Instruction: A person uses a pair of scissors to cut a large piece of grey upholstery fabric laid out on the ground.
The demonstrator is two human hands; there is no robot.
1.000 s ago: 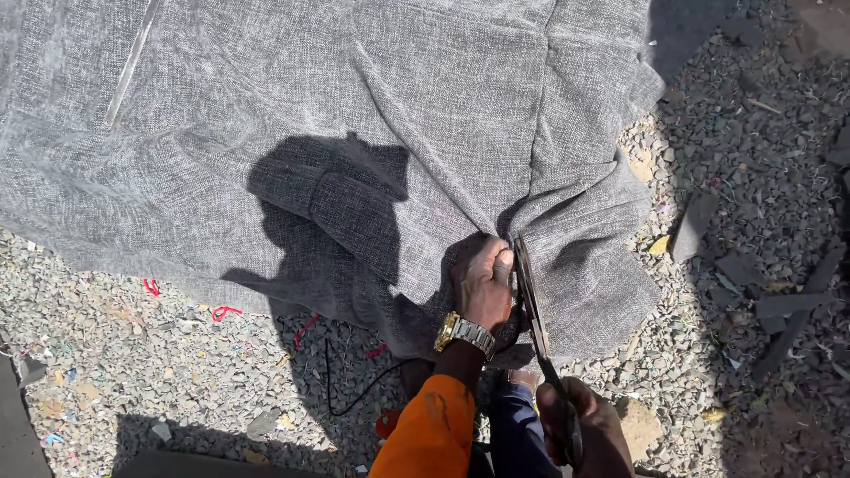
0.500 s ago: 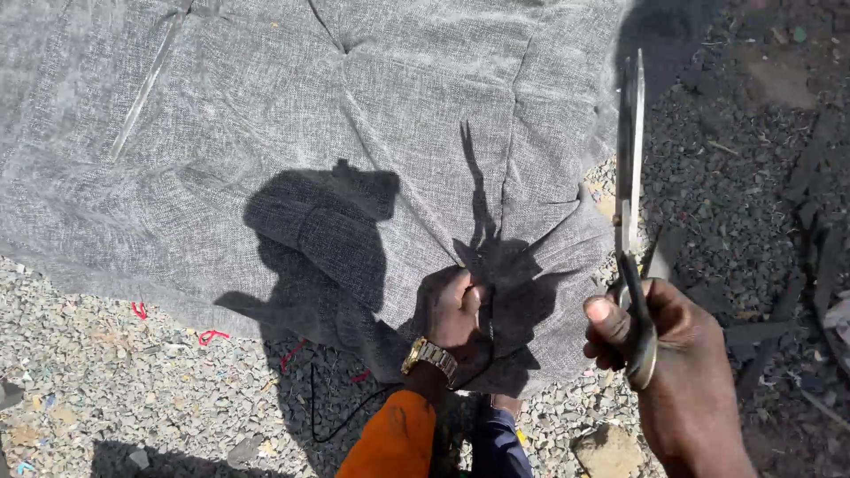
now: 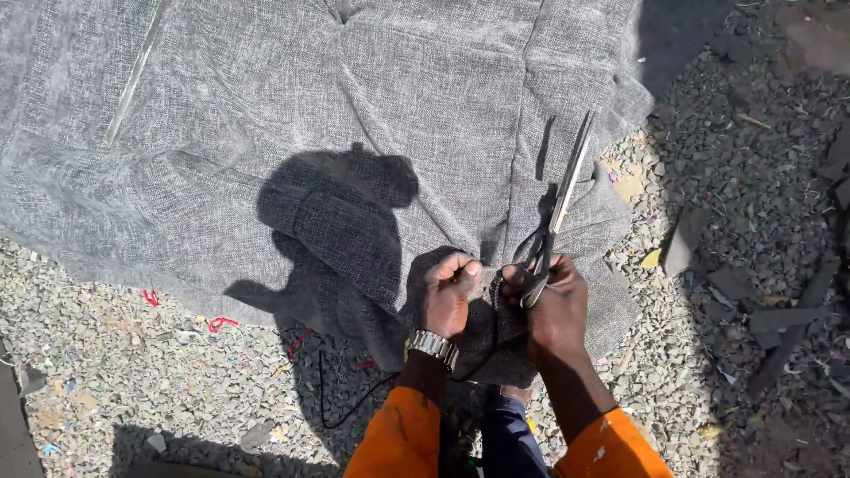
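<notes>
While my left hand point(image 3: 445, 296) pinches the edge of the grey fabric point(image 3: 354, 133), my right hand point(image 3: 553, 305) grips closed scissors point(image 3: 560, 208). Both hands sit close together. Gravel point(image 3: 133, 381) surrounds the cloth.

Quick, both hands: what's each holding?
Left hand: closed, gripping the grey woven fabric sheet at its edge.
Right hand: closed around long metal scissors, blades together.

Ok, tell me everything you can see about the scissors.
The scissors are long, metal-looking, with slim pale blades and dark handle loops. The blades look closed or nearly so, pointing up and away over the grey cloth. The right hand grips the handles; the left hand beside it pinches the cloth, not the scissors.
</notes>
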